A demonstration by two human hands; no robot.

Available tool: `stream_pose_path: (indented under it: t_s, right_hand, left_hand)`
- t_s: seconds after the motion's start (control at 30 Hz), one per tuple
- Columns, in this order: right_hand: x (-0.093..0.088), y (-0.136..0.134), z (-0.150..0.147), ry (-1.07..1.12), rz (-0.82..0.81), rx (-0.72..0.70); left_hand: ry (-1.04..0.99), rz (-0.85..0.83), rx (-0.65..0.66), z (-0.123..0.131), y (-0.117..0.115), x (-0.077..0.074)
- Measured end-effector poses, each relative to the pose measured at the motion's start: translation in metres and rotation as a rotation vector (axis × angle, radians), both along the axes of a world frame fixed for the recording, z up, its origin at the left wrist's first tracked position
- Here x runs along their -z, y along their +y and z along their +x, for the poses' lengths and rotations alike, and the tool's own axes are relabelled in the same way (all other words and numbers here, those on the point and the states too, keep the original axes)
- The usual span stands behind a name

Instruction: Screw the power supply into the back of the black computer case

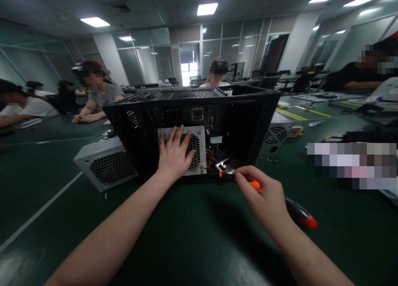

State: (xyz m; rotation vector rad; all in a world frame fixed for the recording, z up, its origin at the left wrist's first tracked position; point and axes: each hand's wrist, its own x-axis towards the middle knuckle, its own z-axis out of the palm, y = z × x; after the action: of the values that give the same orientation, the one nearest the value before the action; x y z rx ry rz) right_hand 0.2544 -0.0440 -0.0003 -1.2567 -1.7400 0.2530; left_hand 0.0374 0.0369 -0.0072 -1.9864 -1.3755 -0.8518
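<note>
Two bare hands are at the open computer case [192, 98], and look at the left hand [174, 157]: palm down, fingers fanned out, laid against the pale metal power supply [199, 145] in the lower part of the case. Those fingers grip nothing; they lie over the face of the unit, the longer fingertips up at its top edge, the thumb across the honeycomb mesh, and the mesh shows to the right of the thumb.

Over to the right hand [264, 190], fingers closed around an orange-and-black tool [228, 177], thumb along it, one end pointing at the lower right of the power supply! That end sits near the coloured wires [211, 158] and a shiny metal piece [224, 166]; whether it touches either, one cannot tell. Beyond the right wrist juts a black handle with a red end [300, 213], its other end hidden behind the hand.

Just left of the case, a second grey mesh-faced box [112, 166] rests on the green table [174, 240]; to the right stands a box with a round fan grille [275, 134], small pale bits [269, 160] scattered before it.
</note>
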Motion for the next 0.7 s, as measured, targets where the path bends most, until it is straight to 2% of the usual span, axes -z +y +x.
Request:
stream_pose_path:
  t_s: [0.17, 0.3, 0.43, 0.7]
  right_hand:
    - [-0.022, 0.005, -0.010, -0.044, -0.058, 0.050]
    - [-0.031, -0.002, -0.021, -0.200, -0.064, 0.032]
    - [-0.023, -0.014, -0.035, -0.308, 0.071, 0.018]
    - [-0.001, -0.023, -0.050, -0.277, 0.218, 0.076]
  left_hand:
    - [-0.090, -0.007, -0.014, 0.002, 0.006, -0.018]
    - [-0.105, -0.027, -0.013, 0.000, 0.013, -0.021]
    - [-0.057, 0.017, 0.035, -0.007, 0.018, -0.015]
    - [-0.026, -0.057, 0.000, -0.009, 0.018, -0.016]
